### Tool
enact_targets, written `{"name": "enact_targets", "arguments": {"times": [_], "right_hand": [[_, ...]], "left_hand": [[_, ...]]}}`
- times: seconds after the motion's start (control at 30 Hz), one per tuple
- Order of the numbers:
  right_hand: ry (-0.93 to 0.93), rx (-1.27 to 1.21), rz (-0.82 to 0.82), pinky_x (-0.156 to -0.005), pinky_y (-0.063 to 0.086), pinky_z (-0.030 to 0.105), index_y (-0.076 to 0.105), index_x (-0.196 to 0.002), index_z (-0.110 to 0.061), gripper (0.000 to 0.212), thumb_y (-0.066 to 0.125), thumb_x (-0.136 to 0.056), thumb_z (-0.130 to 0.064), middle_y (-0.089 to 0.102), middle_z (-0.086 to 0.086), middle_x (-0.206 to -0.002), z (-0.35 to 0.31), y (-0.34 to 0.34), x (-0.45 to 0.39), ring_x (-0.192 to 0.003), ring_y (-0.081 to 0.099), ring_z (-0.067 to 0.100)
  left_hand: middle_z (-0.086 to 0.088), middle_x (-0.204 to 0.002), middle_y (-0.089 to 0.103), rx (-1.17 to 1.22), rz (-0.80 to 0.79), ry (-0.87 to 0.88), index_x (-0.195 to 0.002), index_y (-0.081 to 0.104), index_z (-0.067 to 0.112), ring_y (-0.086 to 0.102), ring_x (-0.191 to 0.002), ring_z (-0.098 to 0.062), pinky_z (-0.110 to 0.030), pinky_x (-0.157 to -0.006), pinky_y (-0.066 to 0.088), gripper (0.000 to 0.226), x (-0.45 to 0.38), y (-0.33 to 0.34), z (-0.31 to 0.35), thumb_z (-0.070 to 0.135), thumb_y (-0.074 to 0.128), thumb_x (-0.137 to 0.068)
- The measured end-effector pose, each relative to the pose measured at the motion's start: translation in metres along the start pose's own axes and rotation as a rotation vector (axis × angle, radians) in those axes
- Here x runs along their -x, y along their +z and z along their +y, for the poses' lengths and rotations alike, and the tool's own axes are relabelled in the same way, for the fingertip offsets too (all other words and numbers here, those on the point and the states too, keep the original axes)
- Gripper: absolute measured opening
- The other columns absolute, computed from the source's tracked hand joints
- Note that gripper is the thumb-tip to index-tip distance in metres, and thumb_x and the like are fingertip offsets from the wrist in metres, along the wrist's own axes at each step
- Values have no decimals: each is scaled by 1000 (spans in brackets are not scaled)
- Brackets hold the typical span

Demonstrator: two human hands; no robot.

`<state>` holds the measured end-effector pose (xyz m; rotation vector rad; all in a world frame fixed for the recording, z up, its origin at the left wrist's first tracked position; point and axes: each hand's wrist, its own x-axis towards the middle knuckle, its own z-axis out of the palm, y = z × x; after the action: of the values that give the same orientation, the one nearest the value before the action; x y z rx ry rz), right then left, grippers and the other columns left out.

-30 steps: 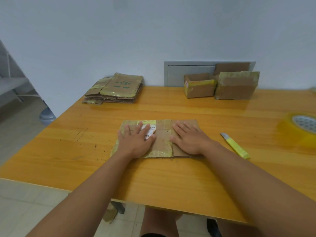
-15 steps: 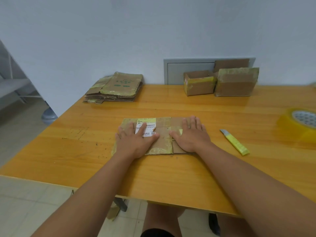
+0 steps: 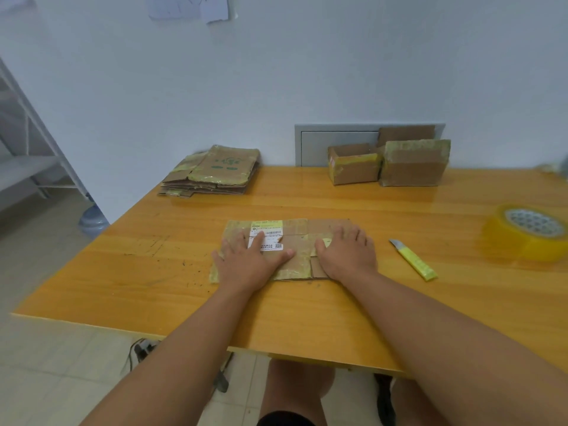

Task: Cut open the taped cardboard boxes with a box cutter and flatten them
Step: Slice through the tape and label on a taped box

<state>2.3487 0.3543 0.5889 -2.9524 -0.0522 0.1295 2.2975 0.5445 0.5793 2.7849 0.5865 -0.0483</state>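
Flattened box (image 3: 295,241), frame centre: light, springy card; both hands (image 3: 250,261) (image 3: 347,255) press it with straight fingers; lift by an edge.

A plain packing or storage room. An orange wooden table (image 3: 307,318) stands against a bare white wall (image 3: 307,72); left of the table, metal shelving (image 3: 33,142) and a water jug (image 3: 92,219) on tiled floor (image 3: 46,364); behind the table, a grey wall hatch (image 3: 338,146).
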Motion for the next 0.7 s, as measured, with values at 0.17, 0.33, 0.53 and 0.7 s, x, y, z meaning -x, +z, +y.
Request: {"name": "enact_targets", "arguments": {"times": [0.17,0.33,0.53,0.7], "right_hand": [[-12,-64,-94,-122,-7,45,-5,-158,-19,81,13,-97,-68,-15,18,-163,4,5,-2,-151,-15,32],[-51,-72,-139,-122,-8,46,-5,-158,-20,89,16,-92,-75,-15,16,-164,7,-2,-4,-151,-15,32],[56,-23,-115,-122,2,49,-7,-158,-12,100,18,-89,-81,0,19,-165,15,-13,10,-152,-6,35],[60,-103,-58,-120,15,47,11,-157,-15,79,25,-98,-65,16,19,-161,-1,-8,21,-148,13,37]], "left_hand": [[-3,-165,-16,-7,-114,18,-154,3,47,-19,-149,-36,-62,-114,-13,131,-1,-6,-1,109,21,-40],[-1,-165,-12,25,-238,119,-156,4,41,-11,-151,-34,-61,-116,-1,118,-9,-27,-17,98,39,-60],[-21,-162,8,125,-25,-127,-156,12,26,3,-149,-40,-52,-119,7,134,7,-18,-24,99,46,-49],[-18,-140,42,177,115,-86,-139,39,21,35,-130,-37,-45,-103,34,109,14,-18,-20,88,60,-56]]}}
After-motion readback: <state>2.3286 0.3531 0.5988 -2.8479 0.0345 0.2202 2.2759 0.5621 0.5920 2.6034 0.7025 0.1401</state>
